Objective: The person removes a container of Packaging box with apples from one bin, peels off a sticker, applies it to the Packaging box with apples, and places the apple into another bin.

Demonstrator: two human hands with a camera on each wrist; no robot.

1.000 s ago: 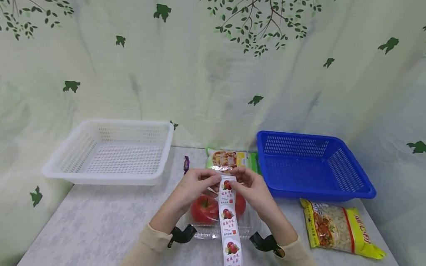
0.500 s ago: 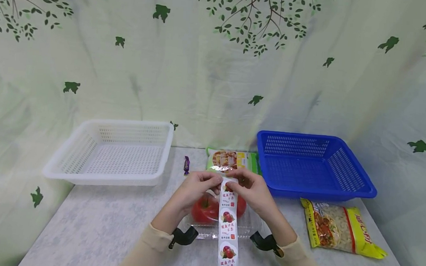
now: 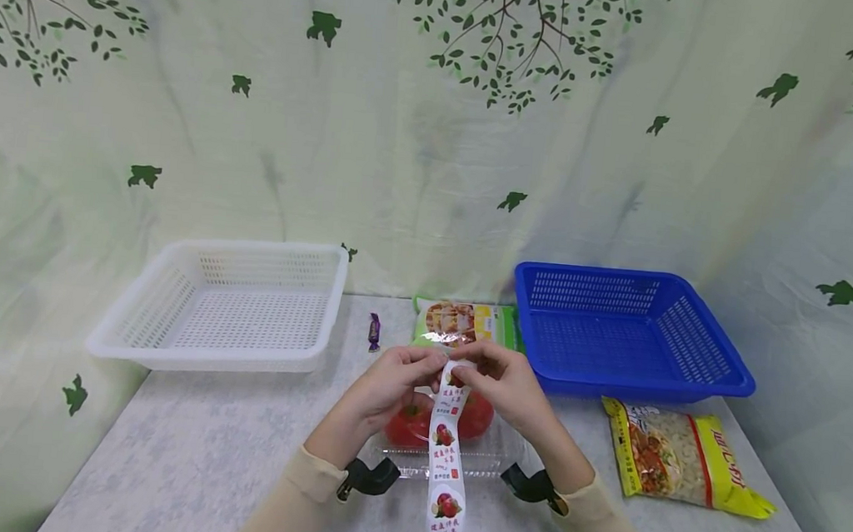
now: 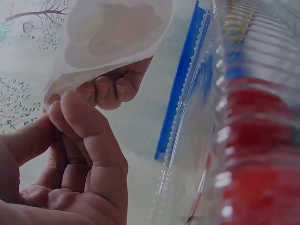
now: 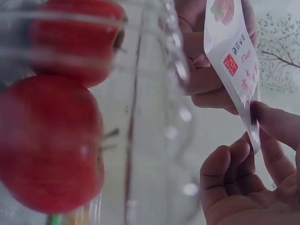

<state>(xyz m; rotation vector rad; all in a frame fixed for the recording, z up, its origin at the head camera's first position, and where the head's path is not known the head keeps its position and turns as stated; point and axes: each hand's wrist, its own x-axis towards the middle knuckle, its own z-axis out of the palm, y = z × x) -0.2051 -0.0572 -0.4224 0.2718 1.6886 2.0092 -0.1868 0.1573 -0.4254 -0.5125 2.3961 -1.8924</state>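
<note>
**Both hands pinch the top of a sticker strip above a box of apples**

At the lower centre of the head view, the left hand (image 3: 387, 384) and the right hand (image 3: 508, 381) meet fingertip to fingertip, each pinching the upper end of a strip of apple stickers (image 3: 445, 451). The strip hangs from the fingers and runs down to the bottom edge of the frame, slightly twisted. In the right wrist view the strip (image 5: 234, 70) crosses the upper right, printed side showing, gripped between thumb and fingers of the right hand (image 5: 248, 187). In the left wrist view the left hand (image 4: 70, 164) fills the lower left with its fingers curled onto the pale back of the strip (image 4: 112, 37); the exact contact point is blurred, so which fingers press it is hard to tell.

Directly under the hands lies a clear plastic box (image 3: 486, 459) with red apples (image 3: 406, 423) inside, resting on the grey table (image 3: 193, 465).

Left of centre stands a white basket (image 3: 135, 335), right of centre a blue basket (image 3: 726, 381). Between the baskets, beyond the hands, lies a green snack packet (image 3: 460, 319), with a small purple candy (image 3: 374, 331) just to its left. A yellow bag (image 3: 682, 461) lies at the lower right, in front of the blue basket.
</note>
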